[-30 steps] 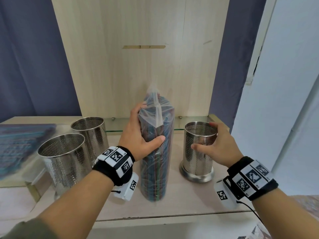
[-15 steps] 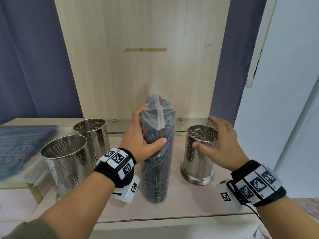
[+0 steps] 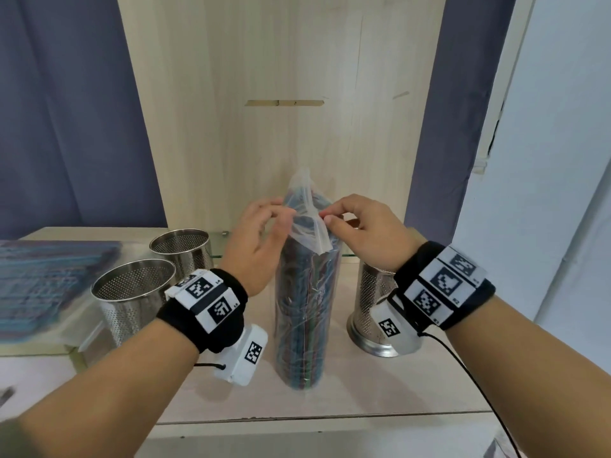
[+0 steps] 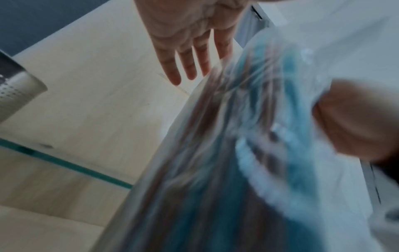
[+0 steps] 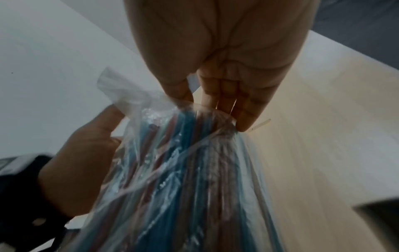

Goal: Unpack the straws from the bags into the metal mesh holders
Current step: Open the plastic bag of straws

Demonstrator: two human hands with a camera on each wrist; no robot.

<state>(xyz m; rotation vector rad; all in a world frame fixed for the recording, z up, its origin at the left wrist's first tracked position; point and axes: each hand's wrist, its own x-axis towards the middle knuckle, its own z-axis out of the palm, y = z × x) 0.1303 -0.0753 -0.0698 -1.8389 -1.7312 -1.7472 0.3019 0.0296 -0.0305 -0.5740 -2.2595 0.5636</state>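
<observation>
The pale wooden table (image 3: 380,391) carried everything, with a wooden back panel (image 3: 281,77) rising behind it and a blue curtain (image 3: 66,110) to either side. A flat packet of straws (image 3: 49,279), blurred, lay at the far left edge.

In the middle stood the bag of straws (image 3: 305,312), upright on its end, a clear plastic sleeve packed with blue, red and dark straws, its loose top sticking up above the bundle. Two metal mesh holders stood left of it, the near holder (image 3: 132,302) and the far holder (image 3: 182,252) just beside each other. A third holder (image 3: 373,312) stood right of the bag, partly hidden by the right wrist.

Both hands were raised to the bag's top. The left hand (image 3: 261,239) touched the plastic on its left side with fingers fairly straight and spread; whether it pinched the film could not be told. The right hand (image 3: 363,233) pinched the plastic at the top between thumb and fingertips (image 5: 244,126), fingers curled in close together.
</observation>
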